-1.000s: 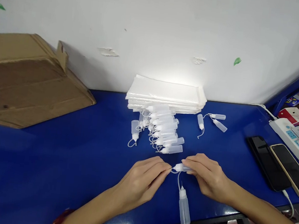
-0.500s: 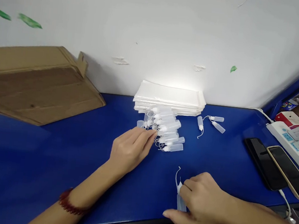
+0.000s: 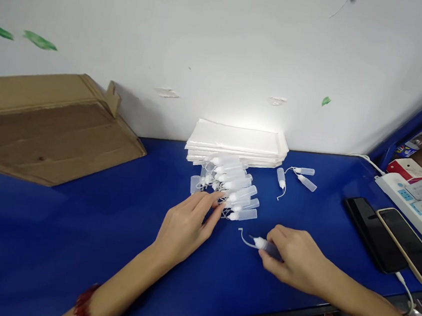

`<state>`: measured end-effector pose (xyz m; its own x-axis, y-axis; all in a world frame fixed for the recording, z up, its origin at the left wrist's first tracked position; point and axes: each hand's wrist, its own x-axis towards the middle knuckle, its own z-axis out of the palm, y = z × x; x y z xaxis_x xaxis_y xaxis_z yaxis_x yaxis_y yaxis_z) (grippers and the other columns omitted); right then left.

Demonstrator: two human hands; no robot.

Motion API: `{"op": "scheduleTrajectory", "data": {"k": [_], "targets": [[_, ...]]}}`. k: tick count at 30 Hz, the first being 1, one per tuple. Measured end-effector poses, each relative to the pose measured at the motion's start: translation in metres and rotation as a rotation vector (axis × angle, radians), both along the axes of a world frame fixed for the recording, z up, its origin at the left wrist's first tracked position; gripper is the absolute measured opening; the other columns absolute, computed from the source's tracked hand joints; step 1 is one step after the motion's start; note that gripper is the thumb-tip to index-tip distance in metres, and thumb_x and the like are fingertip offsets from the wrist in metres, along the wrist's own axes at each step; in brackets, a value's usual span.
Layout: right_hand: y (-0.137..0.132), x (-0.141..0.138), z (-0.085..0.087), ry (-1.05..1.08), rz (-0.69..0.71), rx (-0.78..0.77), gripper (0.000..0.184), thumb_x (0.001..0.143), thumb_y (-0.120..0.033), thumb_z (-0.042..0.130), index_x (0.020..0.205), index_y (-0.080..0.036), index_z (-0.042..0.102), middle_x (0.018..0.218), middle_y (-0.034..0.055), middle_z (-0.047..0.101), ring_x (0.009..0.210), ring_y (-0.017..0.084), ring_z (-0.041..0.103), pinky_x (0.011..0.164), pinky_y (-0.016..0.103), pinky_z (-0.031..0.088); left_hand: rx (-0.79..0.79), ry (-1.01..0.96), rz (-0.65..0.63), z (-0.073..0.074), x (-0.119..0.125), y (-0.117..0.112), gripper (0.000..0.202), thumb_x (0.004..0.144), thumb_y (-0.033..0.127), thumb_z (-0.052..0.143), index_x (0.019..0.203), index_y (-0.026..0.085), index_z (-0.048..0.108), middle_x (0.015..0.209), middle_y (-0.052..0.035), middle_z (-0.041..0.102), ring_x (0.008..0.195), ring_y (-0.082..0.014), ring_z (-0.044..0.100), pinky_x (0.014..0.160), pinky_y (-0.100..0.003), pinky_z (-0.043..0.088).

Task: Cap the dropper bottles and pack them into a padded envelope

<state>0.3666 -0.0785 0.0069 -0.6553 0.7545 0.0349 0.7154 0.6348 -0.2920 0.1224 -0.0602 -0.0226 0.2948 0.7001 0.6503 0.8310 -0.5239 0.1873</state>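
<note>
A small translucent squeeze bottle (image 3: 272, 250) with a white neck, thin needle tip and dangling cap strap lies in my right hand (image 3: 294, 257), tilted toward the left. The thumb and fingers of that hand are closed around its body, just above the front part of the table. My left hand (image 3: 189, 221) reaches to the near left side of a pile of similar bottles (image 3: 238, 181). Its thumb and index finger close at the nozzle end of one bottle (image 3: 244, 193), and the exact contact is partly hidden by the fingertips.
Behind the pile, a stack of white plastic sleeves (image 3: 235, 138) rests against the wall. Three loose bottles (image 3: 306, 182) lie to the right. Two phones (image 3: 374, 235) and a power strip (image 3: 417, 200) occupy the right side. Folded cardboard (image 3: 55, 131) leans at the left of the blue table (image 3: 75, 229).
My right hand has lifted and turned its bottle, whose tip now points left toward the pile. My left hand has moved slightly, its thumb and index finger now around a bottle's nozzle end.
</note>
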Motion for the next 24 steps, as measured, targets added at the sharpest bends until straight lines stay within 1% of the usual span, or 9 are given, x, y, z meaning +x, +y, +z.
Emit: {"op": "scheduleTrajectory", "data": {"k": [4, 7, 10, 12, 14, 16, 18, 21, 24], "targets": [[0.011, 0.011, 0.003, 0.294, -0.086, 0.056, 0.012, 0.091, -0.027, 0.053, 0.089, -0.016, 0.058, 0.072, 0.001, 0.062, 0.054, 0.011, 0.053, 0.051, 0.023, 0.036, 0.02, -0.091, -0.071, 0.009, 0.008, -0.009, 0.017, 0.091, 0.013, 0.055, 0.106, 0.017, 0.062, 0.078, -0.0022, 0.067, 0.066, -0.0131, 0.063, 0.063, -0.023, 0.051], [0.012, 0.012, 0.005, 0.415, -0.064, 0.1, 0.013, 0.093, -0.027, 0.051, 0.091, -0.016, 0.058, 0.072, 0.0014, 0.062, 0.057, 0.011, 0.055, 0.053, 0.022, 0.04, -0.072, -0.228, -0.164, 0.014, 0.016, -0.017, 0.018, 0.091, 0.015, 0.056, 0.107, 0.018, 0.063, 0.082, -0.0026, 0.069, 0.067, -0.013, 0.063, 0.064, -0.024, 0.052], [0.012, 0.01, 0.006, 0.451, 0.002, 0.12, 0.01, 0.093, -0.025, 0.051, 0.093, -0.017, 0.057, 0.075, 0.003, 0.064, 0.062, 0.012, 0.057, 0.055, 0.023, 0.043, -0.272, -0.363, -0.222, 0.018, 0.021, -0.022, 0.017, 0.092, 0.018, 0.054, 0.103, 0.018, 0.067, 0.08, -0.0023, 0.069, 0.066, -0.0131, 0.065, 0.061, -0.023, 0.053], [0.011, 0.008, 0.005, 0.457, 0.047, 0.139, 0.01, 0.094, -0.024, 0.051, 0.094, -0.016, 0.058, 0.079, 0.0047, 0.065, 0.066, 0.014, 0.059, 0.057, 0.023, 0.046, -0.402, -0.431, -0.236, 0.021, 0.023, -0.023, 0.017, 0.093, 0.021, 0.053, 0.092, 0.018, 0.07, 0.077, -0.0017, 0.07, 0.066, -0.0132, 0.066, 0.06, -0.022, 0.053], [0.011, 0.007, 0.004, 0.455, 0.08, 0.151, 0.009, 0.094, -0.023, 0.051, 0.094, -0.016, 0.058, 0.082, 0.006, 0.067, 0.069, 0.015, 0.06, 0.06, 0.025, 0.048, -0.487, -0.484, -0.243, 0.023, 0.025, -0.023, 0.021, 0.093, 0.023, 0.052, 0.082, 0.018, 0.069, 0.071, -0.0001, 0.068, 0.063, -0.0123, 0.065, 0.059, -0.02, 0.052], [0.012, 0.007, 0.002, 0.447, 0.096, 0.154, 0.009, 0.094, -0.022, 0.052, 0.095, -0.015, 0.059, 0.084, 0.0067, 0.067, 0.071, 0.015, 0.061, 0.062, 0.026, 0.049, -0.533, -0.521, -0.244, 0.024, 0.026, -0.023, 0.023, 0.093, 0.024, 0.054, 0.076, 0.018, 0.068, 0.066, 0.0015, 0.065, 0.058, -0.0109, 0.062, 0.057, -0.019, 0.051], [0.012, 0.006, 0.001, 0.447, 0.106, 0.164, 0.009, 0.093, -0.021, 0.054, 0.095, -0.015, 0.059, 0.085, 0.0069, 0.067, 0.071, 0.016, 0.061, 0.063, 0.028, 0.05, -0.56, -0.542, -0.246, 0.024, 0.027, -0.023, 0.021, 0.092, 0.024, 0.056, 0.074, 0.018, 0.067, 0.064, 0.0021, 0.064, 0.056, -0.0102, 0.06, 0.055, -0.019, 0.049], [0.012, 0.006, -0.001, 0.454, 0.116, 0.188, 0.009, 0.093, -0.021, 0.055, 0.096, -0.014, 0.06, 0.085, 0.007, 0.068, 0.071, 0.017, 0.062, 0.063, 0.029, 0.05, -0.574, -0.553, -0.275, 0.023, 0.027, -0.024, 0.021, 0.092, 0.023, 0.056, 0.075, 0.018, 0.067, 0.067, 0.0001, 0.066, 0.059, -0.0117, 0.06, 0.055, -0.021, 0.049], [0.011, 0.005, 0.0, 0.453, 0.124, 0.204, 0.01, 0.094, -0.021, 0.055, 0.098, -0.014, 0.059, 0.088, 0.0076, 0.068, 0.075, 0.017, 0.062, 0.065, 0.03, 0.049, -0.595, -0.547, -0.341, 0.023, 0.027, -0.026, 0.021, 0.092, 0.021, 0.056, 0.076, 0.017, 0.069, 0.069, -0.0022, 0.066, 0.061, -0.013, 0.06, 0.054, -0.022, 0.048]]}}
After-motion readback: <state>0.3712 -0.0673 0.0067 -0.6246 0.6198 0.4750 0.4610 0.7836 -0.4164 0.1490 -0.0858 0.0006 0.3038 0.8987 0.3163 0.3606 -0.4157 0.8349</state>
